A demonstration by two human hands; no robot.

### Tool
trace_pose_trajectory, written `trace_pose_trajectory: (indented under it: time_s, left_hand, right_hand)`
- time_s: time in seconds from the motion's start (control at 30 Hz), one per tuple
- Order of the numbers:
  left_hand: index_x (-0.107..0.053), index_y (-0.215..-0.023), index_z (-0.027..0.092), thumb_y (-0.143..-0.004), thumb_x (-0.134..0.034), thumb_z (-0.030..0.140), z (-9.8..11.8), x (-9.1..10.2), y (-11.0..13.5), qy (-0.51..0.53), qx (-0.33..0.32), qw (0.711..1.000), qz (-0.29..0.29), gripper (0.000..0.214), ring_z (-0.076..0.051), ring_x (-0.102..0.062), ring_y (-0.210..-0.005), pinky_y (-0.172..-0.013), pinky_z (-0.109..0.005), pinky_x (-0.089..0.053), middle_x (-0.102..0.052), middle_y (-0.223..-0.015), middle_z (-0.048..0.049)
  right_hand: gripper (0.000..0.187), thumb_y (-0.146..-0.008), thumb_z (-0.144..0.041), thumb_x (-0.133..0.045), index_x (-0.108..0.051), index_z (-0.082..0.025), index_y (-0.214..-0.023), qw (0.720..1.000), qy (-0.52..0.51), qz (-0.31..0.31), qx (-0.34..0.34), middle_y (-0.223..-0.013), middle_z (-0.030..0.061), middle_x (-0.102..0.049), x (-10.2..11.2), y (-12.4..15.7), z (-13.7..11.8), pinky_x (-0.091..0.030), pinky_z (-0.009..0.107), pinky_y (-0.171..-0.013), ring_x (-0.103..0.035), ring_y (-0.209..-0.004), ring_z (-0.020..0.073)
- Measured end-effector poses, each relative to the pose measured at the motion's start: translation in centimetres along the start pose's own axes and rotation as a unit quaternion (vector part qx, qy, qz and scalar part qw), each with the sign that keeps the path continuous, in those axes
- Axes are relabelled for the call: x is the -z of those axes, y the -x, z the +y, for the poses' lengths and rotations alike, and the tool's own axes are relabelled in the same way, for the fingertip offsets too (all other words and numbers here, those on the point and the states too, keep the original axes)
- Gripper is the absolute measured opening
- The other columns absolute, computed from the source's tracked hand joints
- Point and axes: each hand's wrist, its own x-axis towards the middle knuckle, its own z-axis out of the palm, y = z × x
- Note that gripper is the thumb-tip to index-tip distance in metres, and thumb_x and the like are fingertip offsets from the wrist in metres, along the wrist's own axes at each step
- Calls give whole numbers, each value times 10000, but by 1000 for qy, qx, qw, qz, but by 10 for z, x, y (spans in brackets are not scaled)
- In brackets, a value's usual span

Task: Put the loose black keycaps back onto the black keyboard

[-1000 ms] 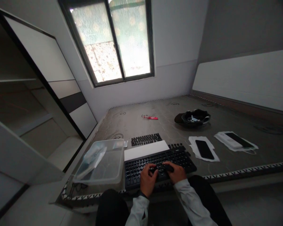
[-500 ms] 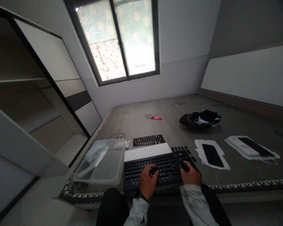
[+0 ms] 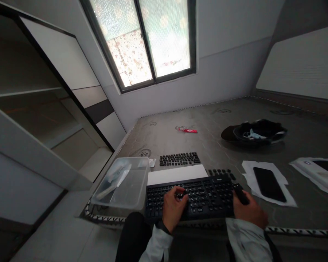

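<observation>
A black keyboard (image 3: 207, 194) lies along the near edge of the mattress, in front of me. My left hand (image 3: 174, 207) is over its left-middle part, with thumb and fingertips brought together in a ring. Whether something small is between those fingertips I cannot make out. My right hand (image 3: 250, 211) is wrapped round a short black stick-like object (image 3: 240, 194) at the keyboard's right end. Behind the keyboard is a white flat sheet or box (image 3: 177, 175). Loose black keycaps (image 3: 179, 159) are laid out in rows beyond it, with more keycaps (image 3: 221, 173) to the right.
On the left stands a clear plastic box (image 3: 133, 187) with a bag and a light stick inside. To the right, a phone (image 3: 269, 183) lies on white paper, near a white device (image 3: 314, 171). Farther back are a dark cap (image 3: 258, 133) and a red item (image 3: 188, 130).
My right hand has moved right with the black object, from over the keyboard to its right end. My left hand stays nearly in place. The view has shifted a little.
</observation>
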Motion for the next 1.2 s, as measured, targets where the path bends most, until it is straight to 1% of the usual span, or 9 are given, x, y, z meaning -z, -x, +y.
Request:
trace_pose_trajectory:
  time_s: [0.13,0.27,0.33,0.43,0.53,0.6,0.73,0.9,1.2]
  left_hand:
    - [-672,-984,229,-817,-607,372,17,15,-33,-43,-46,998,29,229,-108,-579,-579,-605,-238,-453,-704,-846,3]
    - [-669,-996,240,-819,-619,338,17,19,-94,-129,-111,985,42,209,-94,-581,-600,-677,-256,-477,-692,-1010,-4]
    - [-664,-1013,242,-832,-614,321,14,15,-128,-180,-139,973,28,205,-98,-601,-658,-726,-256,-482,-683,-1041,-8]
    - [-648,-1053,246,-856,-593,330,9,4,-174,-293,-160,942,-26,221,-144,-632,-886,-821,-260,-471,-680,-1058,-18]
    - [-622,-1118,251,-878,-549,346,6,-14,-210,-423,-178,878,-132,268,-181,-621,-993,-847,-280,-469,-660,-1129,-44]
    - [-633,-1105,261,-855,-568,327,2,-28,-228,-465,-189,844,-190,266,-200,-627,-996,-835,-291,-475,-662,-1133,-48]
    - [-690,-983,256,-766,-652,310,-11,-61,-253,-492,-202,806,-262,228,-243,-648,-949,-812,-330,-490,-700,-1044,-63]
    - [-710,-948,240,-763,-635,320,-22,-95,-272,-512,-215,770,-314,214,-262,-655,-922,-800,-362,-497,-717,-972,-93]
    - [-726,-930,241,-750,-658,346,-33,-125,-283,-528,-219,746,-343,219,-276,-655,-923,-808,-388,-498,-713,-992,-113]
  right_hand:
    - [539,-816,-607,-443,-671,-229,-1126,999,5,21,-48,-911,162,-703,7,-15,7,-414,376,-620,-635,-837,352]
    - [591,-818,-635,-426,-691,-189,-1101,996,-19,48,-74,-888,170,-702,3,-24,9,-432,384,-640,-632,-850,357]
    - [608,-813,-638,-435,-698,-169,-1096,996,-27,42,-70,-833,166,-698,2,-28,9,-437,381,-623,-630,-809,349]
    - [629,-820,-631,-422,-705,-137,-1087,997,-26,38,-69,-768,167,-688,0,-32,8,-446,391,-612,-622,-751,347]
    - [623,-834,-622,-400,-719,-131,-1047,996,-19,46,-69,-703,154,-674,-3,-37,8,-446,390,-599,-611,-690,332]
    - [613,-832,-628,-398,-732,-141,-996,997,-6,49,-58,-659,144,-662,-7,-39,9,-435,383,-570,-592,-633,315]
    - [635,-829,-658,-379,-740,-148,-936,997,14,56,-48,-603,132,-635,-14,-44,12,-414,370,-523,-542,-543,282]
    - [665,-810,-704,-359,-731,-178,-979,996,14,32,-77,-678,131,-650,-15,-46,14,-411,364,-542,-542,-574,279]
    - [621,-783,-708,-426,-721,-228,-1046,996,8,-7,-84,-737,117,-672,-19,-51,27,-416,358,-552,-545,-592,273]
